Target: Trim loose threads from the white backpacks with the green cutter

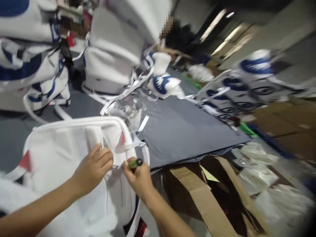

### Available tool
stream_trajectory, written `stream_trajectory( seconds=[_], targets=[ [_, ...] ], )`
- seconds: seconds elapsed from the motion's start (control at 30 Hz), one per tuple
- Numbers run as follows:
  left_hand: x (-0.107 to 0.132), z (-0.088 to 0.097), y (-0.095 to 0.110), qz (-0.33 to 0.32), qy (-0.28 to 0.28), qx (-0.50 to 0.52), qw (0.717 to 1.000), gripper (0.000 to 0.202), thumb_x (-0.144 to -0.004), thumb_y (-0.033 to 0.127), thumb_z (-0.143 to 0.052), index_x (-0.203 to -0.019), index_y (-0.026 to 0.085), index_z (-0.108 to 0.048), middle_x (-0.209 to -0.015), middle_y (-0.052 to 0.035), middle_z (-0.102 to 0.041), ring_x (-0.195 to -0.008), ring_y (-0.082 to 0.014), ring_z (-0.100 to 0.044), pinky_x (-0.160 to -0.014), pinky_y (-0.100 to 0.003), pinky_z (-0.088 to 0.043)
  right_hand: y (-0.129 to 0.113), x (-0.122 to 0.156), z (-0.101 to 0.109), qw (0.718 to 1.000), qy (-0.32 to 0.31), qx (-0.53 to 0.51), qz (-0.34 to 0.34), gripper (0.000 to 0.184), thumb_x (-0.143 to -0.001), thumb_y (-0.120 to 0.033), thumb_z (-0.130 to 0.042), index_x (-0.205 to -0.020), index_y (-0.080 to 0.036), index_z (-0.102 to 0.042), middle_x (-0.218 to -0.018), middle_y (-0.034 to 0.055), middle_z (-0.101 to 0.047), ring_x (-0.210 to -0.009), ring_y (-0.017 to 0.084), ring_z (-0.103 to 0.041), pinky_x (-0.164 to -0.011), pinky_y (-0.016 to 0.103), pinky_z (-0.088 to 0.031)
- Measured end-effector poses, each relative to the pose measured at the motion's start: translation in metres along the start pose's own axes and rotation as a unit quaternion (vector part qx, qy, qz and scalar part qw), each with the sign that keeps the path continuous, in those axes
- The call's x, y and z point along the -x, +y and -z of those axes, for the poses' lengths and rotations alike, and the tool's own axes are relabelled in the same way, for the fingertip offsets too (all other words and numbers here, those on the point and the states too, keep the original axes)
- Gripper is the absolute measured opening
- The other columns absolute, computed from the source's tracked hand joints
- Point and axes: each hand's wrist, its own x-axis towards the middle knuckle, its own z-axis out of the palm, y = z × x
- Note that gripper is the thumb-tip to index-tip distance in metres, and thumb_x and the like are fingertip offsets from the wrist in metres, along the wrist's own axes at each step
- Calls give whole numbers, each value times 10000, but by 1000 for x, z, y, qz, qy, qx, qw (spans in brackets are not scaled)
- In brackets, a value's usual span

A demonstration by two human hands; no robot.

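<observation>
A white bag (66,144) lies opened toward me at the table's near edge, with red tabs at its sides. My left hand (95,168) is inside it, fingers curled and closed on a fold of the white lining. Close by at the bag's right side, my right hand (139,176) grips a short green tool with a black round end (135,163). The working tip of that tool is hidden by the fingers, so I cannot tell its exact kind.
Stacked white-and-blue bags (108,69) stand at the back and left, more bags (237,85) on the right. Small plastic packets (130,110) lie on the grey table (190,128). Below right are an open cardboard box (197,194) and clear plastic bags (259,174). Another person's arm (168,50) shows behind.
</observation>
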Motion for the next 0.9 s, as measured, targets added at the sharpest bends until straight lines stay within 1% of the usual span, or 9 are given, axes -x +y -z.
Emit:
stream_trajectory(
  seconds=[0.1, 0.23, 0.4, 0.47, 0.57, 0.63, 0.73, 0.83, 0.9],
  targets=[
    [1, -7, -2, 1, 26, 12, 1000, 272, -938, 74, -417, -973, 256, -617, -1024, 4, -700, -1107, -203, -610, -1218, -456, -277, 3, -5, -3, 999, 25, -22, 11, 261, -908, -324, -491, -718, -192, -613, -573, -5, -592, -506, 115, -533, -516, 230, -379],
    [-3, -10, -1, 6, 71, 37, 997, 227, -979, 144, -414, -949, 255, -609, -997, 6, -702, -1086, -196, -619, -1237, -424, -240, 7, -8, -5, 998, 34, 51, 31, 270, -839, -263, -541, -578, -218, -485, -463, -41, -442, -433, 105, -372, -471, 273, -265],
    [-7, -4, 3, 16, 65, 57, 996, 241, -973, 112, -403, -954, 225, -615, -1004, -13, -701, -1097, -203, -609, -1223, -423, -226, 0, -7, -11, 998, 45, 23, 29, 287, -900, -288, -540, -627, -200, -556, -536, -24, -559, -474, 100, -442, -505, 256, -301],
    [-7, -2, 2, 3, 58, 55, 997, 241, -971, 114, -399, -950, 221, -614, -1001, -17, -696, -1102, -213, -603, -1202, -444, -234, -1, -9, -13, 997, 40, 66, 29, 314, -880, -294, -574, -583, -195, -547, -517, -18, -562, -465, 100, -438, -506, 268, -276],
    [-9, 4, -3, -30, 21, 32, 999, 242, -971, 126, -407, -985, 231, -624, -1014, -11, -695, -1101, -224, -604, -1160, -461, -256, -2, -9, -12, 988, 53, 143, 26, 161, -790, -268, -639, -650, -191, -623, -542, 8, -623, -469, 128, -498, -505, 284, -250],
    [-13, 11, -7, -36, 10, 3, 999, 263, -961, 108, -399, -950, 236, -628, -971, -7, -688, -1045, -230, -616, -1113, -481, -289, -4, -1, -10, 988, 65, 141, 8, 118, -773, -265, -647, -682, -190, -651, -545, 21, -645, -469, 150, -544, -495, 277, -267],
    [-21, 26, -10, -52, -22, -44, 997, 260, -904, 60, -426, -839, 225, -616, -845, -11, -648, -894, -238, -605, -1031, -486, -353, -9, 21, -11, 995, 97, 12, 1, 150, -847, -296, -596, -803, -196, -699, -615, 21, -697, -512, 158, -616, -506, 245, -377],
    [-28, 52, -6, -101, -53, -63, 992, 210, -875, 83, -475, -764, 221, -587, -768, -19, -601, -781, -237, -558, -869, -424, -416, -17, 48, -9, 975, 163, -116, 100, 275, -870, -305, -576, -1106, -221, -690, -834, 30, -771, -665, 170, -706, -648, 250, -510],
    [-28, 78, 2, -125, -22, -67, 990, 193, -898, 154, -490, -741, 231, -571, -743, -10, -590, -721, -221, -541, -767, -384, -408, -27, 64, 1, 950, 196, -140, 197, 340, -877, -308, -568, -1200, -236, -647, -885, 33, -782, -720, 180, -730, -739, 281, -540]
  ],
)
